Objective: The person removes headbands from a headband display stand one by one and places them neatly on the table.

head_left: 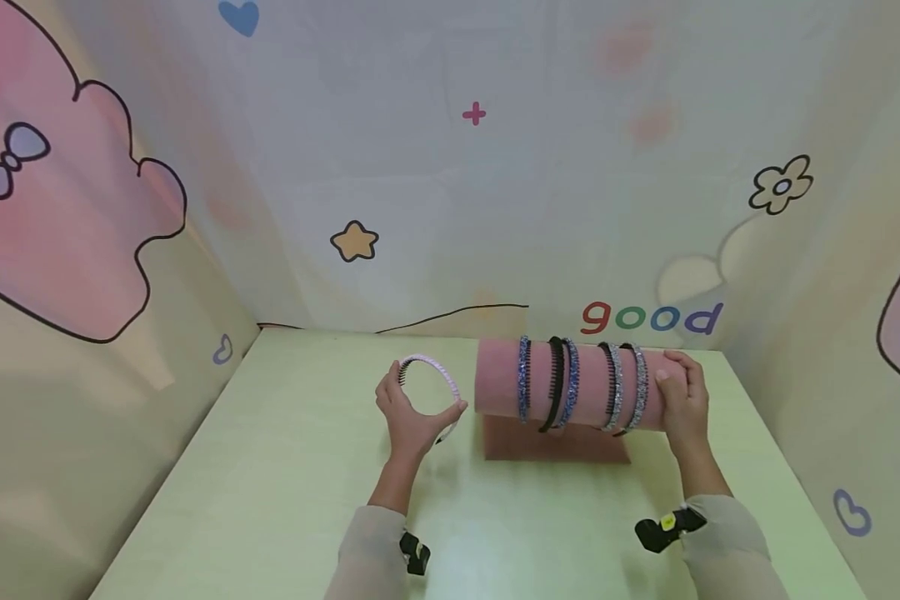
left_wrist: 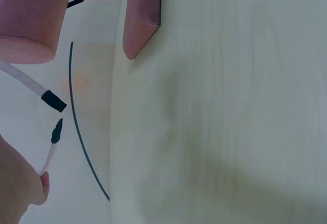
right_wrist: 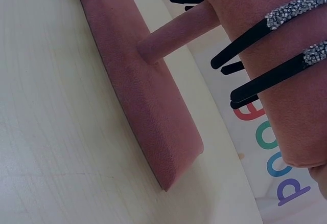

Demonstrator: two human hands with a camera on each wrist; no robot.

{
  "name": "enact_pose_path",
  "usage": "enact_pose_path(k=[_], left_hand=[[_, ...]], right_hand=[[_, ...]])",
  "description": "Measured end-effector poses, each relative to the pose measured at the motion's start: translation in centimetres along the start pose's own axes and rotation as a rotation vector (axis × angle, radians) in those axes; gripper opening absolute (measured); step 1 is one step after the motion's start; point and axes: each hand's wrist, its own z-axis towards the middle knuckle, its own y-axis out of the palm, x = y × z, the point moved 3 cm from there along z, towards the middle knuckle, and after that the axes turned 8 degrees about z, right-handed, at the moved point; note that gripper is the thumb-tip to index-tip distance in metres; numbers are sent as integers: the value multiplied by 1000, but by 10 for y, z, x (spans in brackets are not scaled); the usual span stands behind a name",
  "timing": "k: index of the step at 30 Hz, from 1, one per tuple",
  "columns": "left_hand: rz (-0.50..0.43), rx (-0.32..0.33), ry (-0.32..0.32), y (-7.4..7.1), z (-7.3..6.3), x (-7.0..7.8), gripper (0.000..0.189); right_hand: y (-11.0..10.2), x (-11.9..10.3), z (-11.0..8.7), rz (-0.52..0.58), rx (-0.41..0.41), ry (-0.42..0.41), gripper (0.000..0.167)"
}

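Left of the display stand, my left hand point(head_left: 411, 423) holds a pale lilac headband point(head_left: 441, 372) with dark comb teeth inside its curve, fingers on one side and thumb on the other. Its two black-tipped ends point(left_wrist: 53, 101) show apart in the left wrist view. My right hand point(head_left: 686, 410) grips the right end of the pink padded roll point(head_left: 497, 377) of a headband stand. Around the roll sit several headbands: a blue glittery one point(head_left: 524, 379), a black one point(head_left: 556, 383) beside another blue one point(head_left: 571, 382), and two silvery ones point(head_left: 640, 387) nearest my right hand.
The stand's flat pink base point(head_left: 551, 446) rests on the pale table point(head_left: 285, 467), joined to the roll by a short post point(right_wrist: 179, 34). A printed backdrop point(head_left: 420, 167) rises behind the table and along both sides.
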Motion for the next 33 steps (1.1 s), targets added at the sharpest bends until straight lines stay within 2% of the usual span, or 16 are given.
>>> enact_pose_path(k=[6,11,15,19,22,26,29,33], left_hand=[[43,80,-110,-6,0,-8,118],[103,156,-120,-8,-2,-16,116],[181,190,-135,-6,-3,-23,116],[244,171,-192,-2,-3,-32,118],[301,133,-230,1,-3,-41,120],[370,100,-252,7,0,-51,122],[395,73,-267,12,3,-56,125],[414,35,-299,16,7,-62,127]], right_hand=[[0,1,1,22,-7,-8,32],[0,1,0,14,-12,-4,33],[0,0,0,9,-18,6,34],[0,0,-1,6,-24,3,34],[1,3,-2,9,-21,10,33],[2,4,-2,-9,-28,13,34],[2,2,-1,-11,-25,1,35],[3,1,0,42,-5,-24,34]])
